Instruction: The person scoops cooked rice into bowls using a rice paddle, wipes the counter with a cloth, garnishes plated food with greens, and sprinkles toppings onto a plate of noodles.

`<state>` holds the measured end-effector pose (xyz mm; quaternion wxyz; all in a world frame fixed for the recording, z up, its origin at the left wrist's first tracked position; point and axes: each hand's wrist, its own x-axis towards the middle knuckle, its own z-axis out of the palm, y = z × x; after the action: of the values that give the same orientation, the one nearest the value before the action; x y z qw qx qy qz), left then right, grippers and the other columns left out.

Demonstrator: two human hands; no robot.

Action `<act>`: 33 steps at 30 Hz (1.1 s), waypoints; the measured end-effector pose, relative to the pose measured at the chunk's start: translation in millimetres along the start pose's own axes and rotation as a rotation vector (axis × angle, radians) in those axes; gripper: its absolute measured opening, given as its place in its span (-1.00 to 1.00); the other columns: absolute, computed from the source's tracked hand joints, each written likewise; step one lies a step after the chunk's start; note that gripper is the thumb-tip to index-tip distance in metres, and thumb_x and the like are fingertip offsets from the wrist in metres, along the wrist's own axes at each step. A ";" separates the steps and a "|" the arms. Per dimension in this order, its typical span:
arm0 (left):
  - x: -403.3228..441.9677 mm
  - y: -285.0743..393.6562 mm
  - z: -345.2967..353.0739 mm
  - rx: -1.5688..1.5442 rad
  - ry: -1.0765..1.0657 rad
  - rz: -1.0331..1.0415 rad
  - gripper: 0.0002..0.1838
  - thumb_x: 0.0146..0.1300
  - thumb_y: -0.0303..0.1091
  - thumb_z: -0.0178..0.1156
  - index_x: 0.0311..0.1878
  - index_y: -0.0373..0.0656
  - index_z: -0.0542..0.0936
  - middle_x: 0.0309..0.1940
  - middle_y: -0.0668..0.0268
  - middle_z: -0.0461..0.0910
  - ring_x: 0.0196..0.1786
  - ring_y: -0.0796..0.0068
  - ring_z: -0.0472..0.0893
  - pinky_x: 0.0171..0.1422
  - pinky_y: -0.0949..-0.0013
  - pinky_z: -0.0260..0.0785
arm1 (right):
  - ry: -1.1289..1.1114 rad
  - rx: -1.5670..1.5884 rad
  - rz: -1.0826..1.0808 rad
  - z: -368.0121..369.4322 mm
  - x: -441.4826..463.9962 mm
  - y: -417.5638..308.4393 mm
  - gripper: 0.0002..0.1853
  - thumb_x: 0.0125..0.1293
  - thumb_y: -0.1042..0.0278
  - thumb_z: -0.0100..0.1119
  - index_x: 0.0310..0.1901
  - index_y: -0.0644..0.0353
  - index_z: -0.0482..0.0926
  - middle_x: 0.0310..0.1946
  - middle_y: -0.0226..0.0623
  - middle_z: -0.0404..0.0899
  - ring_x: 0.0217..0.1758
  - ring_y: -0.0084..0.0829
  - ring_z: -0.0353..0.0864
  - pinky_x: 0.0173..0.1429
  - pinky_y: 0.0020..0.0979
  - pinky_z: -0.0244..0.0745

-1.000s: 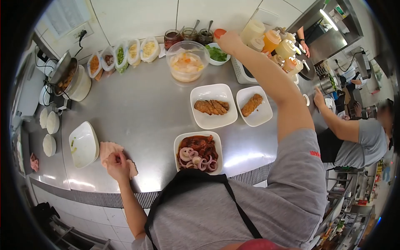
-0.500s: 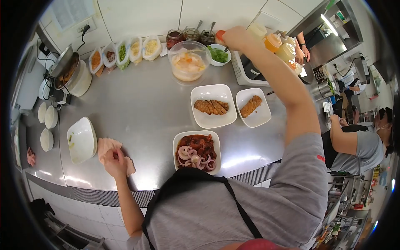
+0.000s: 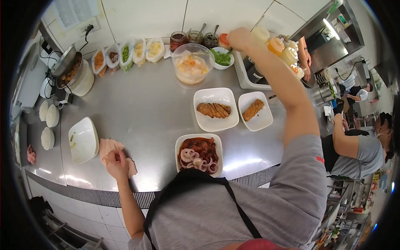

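The left hand (image 3: pixel 117 166), fingers curled, is at the pink cloth (image 3: pixel 109 146) on the tabletop (image 3: pixel 137 100), perhaps for support; I cannot tell its grip, nor that of the right hand (image 3: pixel 241 39), beside the red container (image 3: pixel 223 39) near jars (image 3: pixel 211 41) probably lined up for easy reach.

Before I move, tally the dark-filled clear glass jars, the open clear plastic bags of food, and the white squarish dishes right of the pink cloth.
Dark-filled clear glass jars: 3
Open clear plastic bags of food: 5
White squarish dishes right of the pink cloth: 3
Total: 11
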<state>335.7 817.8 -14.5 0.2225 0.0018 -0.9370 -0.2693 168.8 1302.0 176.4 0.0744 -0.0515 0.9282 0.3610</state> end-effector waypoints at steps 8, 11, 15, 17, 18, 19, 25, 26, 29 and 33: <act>0.4 -0.5 0.6 -0.016 0.003 -0.012 -0.82 0.04 -0.35 0.16 -0.59 -0.15 0.43 -0.74 0.34 0.37 -0.67 0.46 0.35 -0.57 0.39 0.21 | 0.051 0.009 0.019 -37.9 -24.4 34.1 -0.87 -0.15 0.42 0.19 -0.47 0.19 0.60 -0.43 -0.19 0.59 -0.34 -0.23 0.60 -0.29 -0.33 0.48; 0.1 -1.6 0.6 -0.025 -0.010 -0.024 -0.82 0.04 -0.35 0.16 -0.59 -0.16 0.43 -0.74 0.34 0.37 -0.67 0.46 0.36 -0.56 0.39 0.21 | 0.058 0.075 0.070 -36.5 -27.0 36.0 -0.85 -0.14 0.39 0.22 -0.46 0.20 0.60 -0.40 -0.19 0.59 -0.31 -0.23 0.59 -0.26 -0.32 0.49; 1.7 0.7 -1.4 -0.029 -0.025 -0.013 -0.82 0.04 -0.35 0.16 -0.60 -0.16 0.43 -0.74 0.34 0.37 -0.67 0.46 0.35 -0.56 0.39 0.21 | 0.090 0.123 0.084 11.7 -13.4 23.3 -0.84 -0.13 0.36 0.23 -0.44 0.17 0.61 -0.40 -0.20 0.59 -0.30 -0.25 0.59 -0.25 -0.33 0.49; 0.1 3.4 -0.6 -0.006 0.014 -0.027 -0.81 0.04 -0.35 0.16 -0.60 -0.16 0.42 -0.74 0.34 0.36 -0.67 0.47 0.34 -0.56 0.39 0.20 | 0.111 0.129 0.122 13.1 -10.8 21.9 -0.85 -0.14 0.39 0.23 -0.43 0.14 0.62 -0.41 -0.22 0.60 -0.31 -0.26 0.60 -0.26 -0.34 0.49; -0.4 2.4 -1.3 0.001 0.014 -0.029 -0.81 0.04 -0.35 0.16 -0.60 -0.16 0.42 -0.74 0.34 0.36 -0.67 0.47 0.34 -0.56 0.39 0.20 | 0.122 0.150 0.112 15.4 -11.4 20.9 -0.84 -0.12 0.35 0.24 -0.43 0.14 0.62 -0.40 -0.22 0.60 -0.31 -0.27 0.60 -0.26 -0.33 0.49; -0.6 1.3 -1.7 -0.003 0.002 -0.023 -0.81 0.04 -0.34 0.16 -0.60 -0.16 0.42 -0.74 0.34 0.36 -0.67 0.47 0.34 -0.56 0.39 0.20 | 0.129 0.173 0.104 13.1 -16.4 17.8 -0.83 -0.11 0.30 0.25 -0.43 0.15 0.63 -0.39 -0.22 0.60 -0.30 -0.27 0.60 -0.25 -0.32 0.48; -0.9 -1.1 0.9 -0.013 -0.032 -0.032 -0.81 0.05 -0.33 0.15 -0.60 -0.17 0.43 -0.72 0.34 0.37 -0.66 0.46 0.35 -0.55 0.38 0.21 | -0.166 0.310 0.004 -1.0 -34.6 -5.4 -0.75 -0.09 0.22 0.27 -0.39 0.19 0.61 -0.38 -0.24 0.60 -0.28 -0.27 0.60 -0.24 -0.28 0.49; -0.9 -1.3 0.6 -0.028 -0.029 -0.032 -0.81 0.05 -0.33 0.15 -0.59 -0.17 0.43 -0.72 0.34 0.38 -0.66 0.45 0.35 -0.55 0.38 0.21 | -0.167 0.316 0.005 7.1 -33.2 -8.6 -0.75 -0.09 0.22 0.27 -0.39 0.19 0.61 -0.38 -0.24 0.60 -0.28 -0.27 0.60 -0.24 -0.28 0.49; -0.3 -0.4 0.1 -0.017 -0.048 -0.045 -0.81 0.05 -0.33 0.15 -0.60 -0.16 0.43 -0.73 0.34 0.37 -0.66 0.45 0.35 -0.55 0.38 0.21 | -0.091 0.329 -0.052 29.5 -29.5 -16.4 -0.70 -0.10 0.15 0.29 -0.40 0.21 0.60 -0.43 -0.18 0.58 -0.30 -0.20 0.58 -0.23 -0.25 0.47; -1.3 -1.8 0.3 0.000 -0.034 -0.032 -0.78 0.07 -0.31 0.15 -0.60 -0.19 0.44 -0.76 0.32 0.35 -0.66 0.46 0.34 -0.54 0.39 0.20 | -0.070 0.309 -0.098 26.4 -34.5 -19.8 -0.73 -0.10 0.20 0.30 -0.43 0.22 0.59 -0.43 -0.18 0.58 -0.32 -0.20 0.58 -0.25 -0.25 0.48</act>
<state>336.5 816.6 -16.2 0.2024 0.0123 -0.9405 -0.2727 208.4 1306.9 150.1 0.1312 -0.0720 0.9658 0.2117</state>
